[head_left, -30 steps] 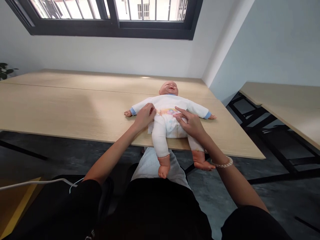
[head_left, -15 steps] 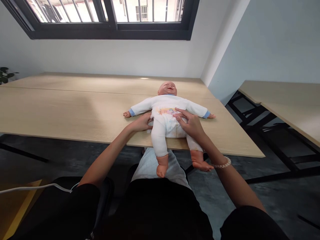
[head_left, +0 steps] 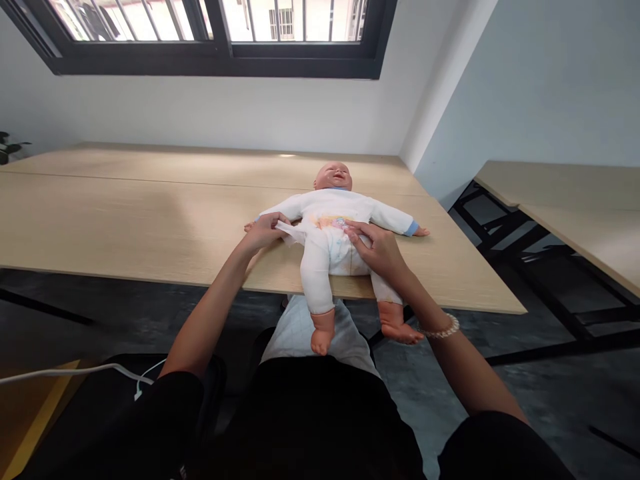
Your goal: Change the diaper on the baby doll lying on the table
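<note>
A baby doll [head_left: 334,200] in a white long-sleeved suit lies face up on the wooden table [head_left: 125,213], its bare feet hanging over the near edge. A diaper [head_left: 340,247] with a coloured waistband is round its hips. My left hand [head_left: 263,231] pinches the diaper's white side tab [head_left: 293,231] and holds it stretched out to the left. My right hand [head_left: 374,245], a bead bracelet on its wrist, presses its fingers on the diaper's front at the waistband.
A white cloth [head_left: 305,333] lies on my lap under the doll's legs. A second wooden table [head_left: 565,207] with a black frame stands at the right. A white cable [head_left: 75,372] runs at the lower left. A window fills the wall above.
My left hand moved from the doll's side, took the diaper's side tab and pulled it out leftwards. My right hand stayed on the diaper's front.
</note>
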Demonstrator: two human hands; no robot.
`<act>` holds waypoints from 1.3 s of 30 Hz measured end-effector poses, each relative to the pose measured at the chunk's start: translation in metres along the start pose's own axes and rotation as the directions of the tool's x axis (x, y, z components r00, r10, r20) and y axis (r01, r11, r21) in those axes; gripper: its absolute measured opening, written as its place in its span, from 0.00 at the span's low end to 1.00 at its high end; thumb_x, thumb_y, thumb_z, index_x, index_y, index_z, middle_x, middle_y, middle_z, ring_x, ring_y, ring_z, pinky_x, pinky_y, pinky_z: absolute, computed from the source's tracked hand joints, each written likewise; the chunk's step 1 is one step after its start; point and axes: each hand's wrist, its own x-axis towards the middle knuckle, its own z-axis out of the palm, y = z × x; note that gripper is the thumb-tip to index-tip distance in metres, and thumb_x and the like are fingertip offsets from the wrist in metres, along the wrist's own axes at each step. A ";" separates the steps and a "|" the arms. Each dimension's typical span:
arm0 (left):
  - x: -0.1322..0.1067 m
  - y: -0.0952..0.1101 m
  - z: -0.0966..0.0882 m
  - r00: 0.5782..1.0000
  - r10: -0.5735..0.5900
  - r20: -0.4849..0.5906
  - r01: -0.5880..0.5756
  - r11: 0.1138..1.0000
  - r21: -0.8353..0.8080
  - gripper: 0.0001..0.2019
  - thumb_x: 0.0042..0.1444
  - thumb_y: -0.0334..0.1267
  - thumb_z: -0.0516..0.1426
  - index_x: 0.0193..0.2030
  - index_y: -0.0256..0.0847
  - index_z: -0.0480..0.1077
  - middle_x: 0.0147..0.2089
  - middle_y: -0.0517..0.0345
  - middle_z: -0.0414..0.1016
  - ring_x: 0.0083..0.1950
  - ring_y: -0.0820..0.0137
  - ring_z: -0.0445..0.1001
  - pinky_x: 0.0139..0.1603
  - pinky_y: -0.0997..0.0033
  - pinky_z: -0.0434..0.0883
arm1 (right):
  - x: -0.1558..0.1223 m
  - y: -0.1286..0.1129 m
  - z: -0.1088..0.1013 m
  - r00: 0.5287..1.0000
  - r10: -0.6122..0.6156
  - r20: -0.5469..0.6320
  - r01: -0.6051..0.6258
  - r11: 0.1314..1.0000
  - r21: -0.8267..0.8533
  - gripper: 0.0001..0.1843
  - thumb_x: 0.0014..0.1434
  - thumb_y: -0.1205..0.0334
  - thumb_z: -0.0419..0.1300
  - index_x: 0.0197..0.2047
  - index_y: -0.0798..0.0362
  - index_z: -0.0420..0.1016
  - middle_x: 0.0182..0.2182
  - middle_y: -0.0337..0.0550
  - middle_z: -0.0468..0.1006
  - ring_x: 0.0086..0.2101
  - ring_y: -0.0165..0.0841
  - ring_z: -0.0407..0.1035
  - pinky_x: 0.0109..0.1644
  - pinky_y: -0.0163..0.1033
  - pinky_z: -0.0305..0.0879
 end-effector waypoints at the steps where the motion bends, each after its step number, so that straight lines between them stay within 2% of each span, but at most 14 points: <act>1: -0.001 0.000 -0.001 1.000 -0.011 -0.021 0.010 0.999 -0.030 0.08 0.45 0.39 0.63 0.32 0.41 0.71 0.31 0.60 0.73 0.34 0.69 0.72 0.36 0.71 0.69 | 0.000 0.000 0.000 1.000 0.001 -0.002 -0.001 1.000 -0.001 0.19 0.67 0.53 0.56 0.53 0.51 0.81 0.49 0.48 0.84 0.48 0.44 0.79 0.55 0.49 0.73; 4: 0.000 -0.004 -0.001 0.999 -0.023 -0.039 0.021 0.998 -0.056 0.08 0.46 0.38 0.62 0.33 0.40 0.71 0.30 0.60 0.72 0.33 0.69 0.71 0.37 0.69 0.69 | -0.001 -0.001 0.000 1.000 -0.001 -0.006 0.001 1.000 -0.003 0.19 0.67 0.53 0.56 0.53 0.52 0.81 0.48 0.48 0.84 0.47 0.44 0.79 0.54 0.48 0.73; 8: 0.008 -0.012 0.003 0.994 0.045 -0.099 -0.045 0.999 0.002 0.09 0.41 0.34 0.64 0.29 0.40 0.67 0.29 0.64 0.68 0.32 0.73 0.67 0.35 0.73 0.66 | 0.005 -0.003 -0.003 1.000 0.000 0.009 0.001 1.000 -0.030 0.18 0.67 0.55 0.56 0.51 0.53 0.82 0.44 0.49 0.85 0.43 0.43 0.79 0.51 0.47 0.72; 11: 0.009 -0.010 0.010 0.998 0.034 -0.049 -0.037 0.997 -0.061 0.13 0.41 0.37 0.66 0.32 0.40 0.69 0.33 0.62 0.73 0.36 0.71 0.71 0.38 0.73 0.69 | 0.019 -0.011 -0.004 0.999 -0.018 0.051 0.023 0.994 -0.109 0.15 0.67 0.57 0.57 0.48 0.54 0.82 0.40 0.48 0.84 0.41 0.42 0.78 0.49 0.46 0.70; 14: 0.006 -0.003 0.018 0.999 0.042 0.000 -0.041 0.985 -0.165 0.16 0.43 0.41 0.68 0.35 0.40 0.69 0.36 0.60 0.75 0.38 0.70 0.73 0.40 0.71 0.71 | 0.041 -0.024 0.003 0.984 -0.091 0.151 0.111 0.986 -0.127 0.14 0.68 0.59 0.56 0.48 0.54 0.81 0.42 0.48 0.83 0.43 0.41 0.76 0.51 0.45 0.67; 16: 0.005 0.000 0.021 0.998 0.068 -0.004 -0.067 0.973 -0.220 0.16 0.43 0.40 0.69 0.34 0.40 0.69 0.34 0.61 0.73 0.37 0.71 0.72 0.39 0.72 0.71 | 0.055 -0.035 0.013 0.950 -0.161 0.269 0.202 0.971 -0.132 0.14 0.68 0.59 0.57 0.49 0.54 0.80 0.43 0.48 0.82 0.45 0.40 0.74 0.51 0.44 0.65; 18: 0.006 0.000 0.021 0.997 0.079 0.002 -0.075 0.959 -0.275 0.17 0.41 0.38 0.70 0.35 0.40 0.68 0.33 0.62 0.72 0.36 0.72 0.71 0.38 0.73 0.70 | 0.069 -0.044 0.024 0.890 -0.188 0.416 0.284 0.942 -0.181 0.14 0.68 0.56 0.59 0.50 0.54 0.80 0.42 0.49 0.81 0.44 0.42 0.73 0.49 0.43 0.63; 20: 0.007 -0.002 0.020 0.997 0.072 0.009 -0.066 0.947 -0.315 0.18 0.40 0.37 0.70 0.36 0.40 0.68 0.33 0.63 0.73 0.35 0.74 0.70 0.38 0.75 0.69 | 0.080 -0.049 0.034 0.825 -0.160 0.541 0.334 0.912 -0.239 0.16 0.66 0.52 0.62 0.50 0.53 0.79 0.40 0.49 0.81 0.44 0.44 0.71 0.45 0.43 0.60; 22: 0.008 -0.005 0.018 0.999 0.051 -0.004 -0.049 0.945 -0.323 0.20 0.39 0.36 0.70 0.38 0.40 0.68 0.34 0.63 0.74 0.35 0.75 0.70 0.37 0.77 0.68 | 0.090 -0.050 0.042 0.784 -0.114 0.610 0.330 0.909 -0.255 0.18 0.63 0.49 0.65 0.50 0.53 0.78 0.40 0.48 0.81 0.42 0.43 0.71 0.42 0.41 0.57; 27: 0.011 -0.011 0.016 0.997 -0.001 -0.078 -0.024 0.946 -0.322 0.21 0.37 0.31 0.68 0.41 0.39 0.69 0.41 0.60 0.76 0.38 0.74 0.73 0.37 0.76 0.69 | 0.100 -0.046 0.055 0.799 0.039 0.601 0.174 0.940 -0.292 0.23 0.59 0.47 0.69 0.49 0.56 0.75 0.39 0.46 0.80 0.36 0.37 0.69 0.37 0.38 0.53; 32: 0.012 -0.011 0.017 0.996 -0.015 -0.088 -0.017 0.935 -0.354 0.20 0.39 0.31 0.68 0.40 0.39 0.68 0.34 0.63 0.72 0.35 0.74 0.71 0.35 0.75 0.71 | 0.095 -0.043 0.065 0.821 0.022 0.571 0.227 0.904 -0.361 0.11 0.61 0.55 0.65 0.38 0.55 0.80 0.35 0.47 0.81 0.33 0.37 0.67 0.35 0.39 0.48; 39: 0.011 -0.007 0.014 0.993 -0.047 -0.110 -0.002 0.914 -0.405 0.17 0.42 0.27 0.66 0.41 0.38 0.71 0.35 0.63 0.70 0.33 0.77 0.71 0.35 0.76 0.70 | 0.091 -0.039 0.066 0.832 -0.008 0.555 0.229 0.916 -0.329 0.15 0.69 0.57 0.57 0.41 0.57 0.82 0.37 0.49 0.82 0.36 0.37 0.68 0.37 0.39 0.49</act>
